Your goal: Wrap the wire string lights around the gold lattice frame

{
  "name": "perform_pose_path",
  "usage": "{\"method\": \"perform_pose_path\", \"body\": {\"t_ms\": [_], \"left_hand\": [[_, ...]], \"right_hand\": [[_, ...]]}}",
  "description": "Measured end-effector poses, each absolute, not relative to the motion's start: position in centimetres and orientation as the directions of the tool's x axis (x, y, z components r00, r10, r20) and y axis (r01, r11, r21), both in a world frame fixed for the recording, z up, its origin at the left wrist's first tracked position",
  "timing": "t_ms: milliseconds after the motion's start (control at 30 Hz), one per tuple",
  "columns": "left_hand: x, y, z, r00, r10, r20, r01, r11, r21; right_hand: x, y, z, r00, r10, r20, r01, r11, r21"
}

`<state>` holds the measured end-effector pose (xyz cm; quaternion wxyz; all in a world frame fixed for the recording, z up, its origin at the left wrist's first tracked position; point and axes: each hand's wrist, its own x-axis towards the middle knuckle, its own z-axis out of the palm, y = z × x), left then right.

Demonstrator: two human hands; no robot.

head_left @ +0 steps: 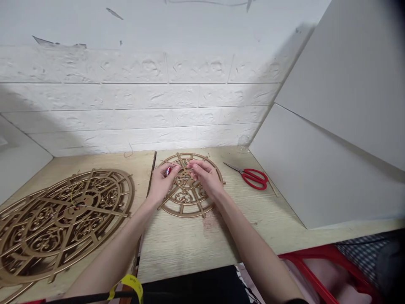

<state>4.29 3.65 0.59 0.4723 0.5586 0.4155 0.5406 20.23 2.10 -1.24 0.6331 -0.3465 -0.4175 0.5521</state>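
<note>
A round openwork gold frame point(182, 209) with scrolled panels lies flat on the table under both hands. My left hand point(163, 181) is closed over its left upper part, with a small shiny red item point(168, 171) showing between the fingers. From that hand's fingertips a thin brown strand point(168, 162) sticks out to the left. My right hand point(207, 177) pinches close beside it, just above the frame's centre; what lies between those fingertips is too small to make out.
Several similar gold frames point(52, 270) are stacked at the left. Red-handled scissors point(255, 179) lie on the right, near a thin stick point(272, 185) and a crumpled clear plastic piece point(243, 143). A white brick-patterned wall point(136, 99) and a white panel point(294, 169) bound the table.
</note>
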Motion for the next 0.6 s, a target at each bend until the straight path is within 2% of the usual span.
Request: {"method": "perform_pose_path", "body": {"t_ms": [100, 233, 400, 600], "left_hand": [[4.6, 3.6, -0.2, 0.245, 0.902, 0.354, 0.227, -0.409, 0.884], [4.4, 3.2, 0.0, 0.353, 0.830, 0.432, 0.429, -0.554, 0.714], [4.5, 2.7, -0.1, 0.452, 0.790, 0.414, 0.526, -0.611, 0.591], [4.8, 2.4, -0.4, 0.480, 0.772, 0.416, 0.590, -0.635, 0.498]], "right_hand": [[19.8, 2.1, -1.3, 0.025, 0.982, 0.189, -0.359, 0.185, -0.915], [19.7, 2.0, -1.3, -0.018, 0.974, 0.226, -0.292, 0.211, -0.933], [19.9, 2.0, -1.4, -0.048, 0.974, 0.223, -0.287, 0.200, -0.937], [20.1, 2.0, -1.3, -0.017, 0.982, 0.190, -0.337, 0.173, -0.926]]}}
